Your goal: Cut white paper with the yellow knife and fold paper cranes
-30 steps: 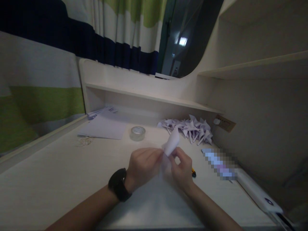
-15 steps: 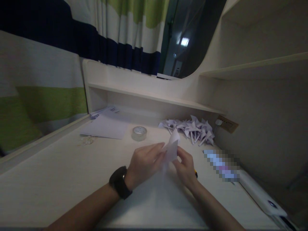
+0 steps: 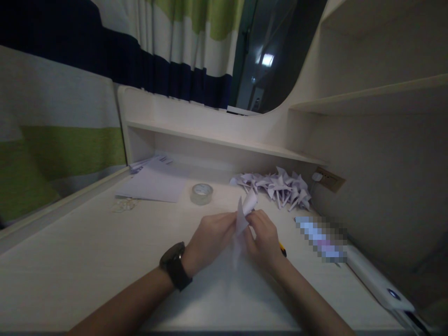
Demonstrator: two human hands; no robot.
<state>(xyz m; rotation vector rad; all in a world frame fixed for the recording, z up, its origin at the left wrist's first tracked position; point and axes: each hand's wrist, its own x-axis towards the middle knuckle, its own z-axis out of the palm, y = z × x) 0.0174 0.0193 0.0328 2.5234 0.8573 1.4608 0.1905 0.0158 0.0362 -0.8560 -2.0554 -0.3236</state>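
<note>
The folded white paper piece (image 3: 241, 218), held at twelve o'clock over the pale desk (image 3: 105, 256), has just turned narrower to view; left hand (image 3: 214, 237) and right hand (image 3: 264, 239) pinch it, fingertips together, suggesting continued shaping. White paper pinwheels (image 3: 278, 185): one o'clock.

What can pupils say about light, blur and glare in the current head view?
Head view: dim overall, with soft shadow on the desk below the left hand; head view: a bright light glares against the dark window; head view: the white paper smears faintly at its lower end; head view: coarse square blocks hide detail on a pixelated object.
</note>
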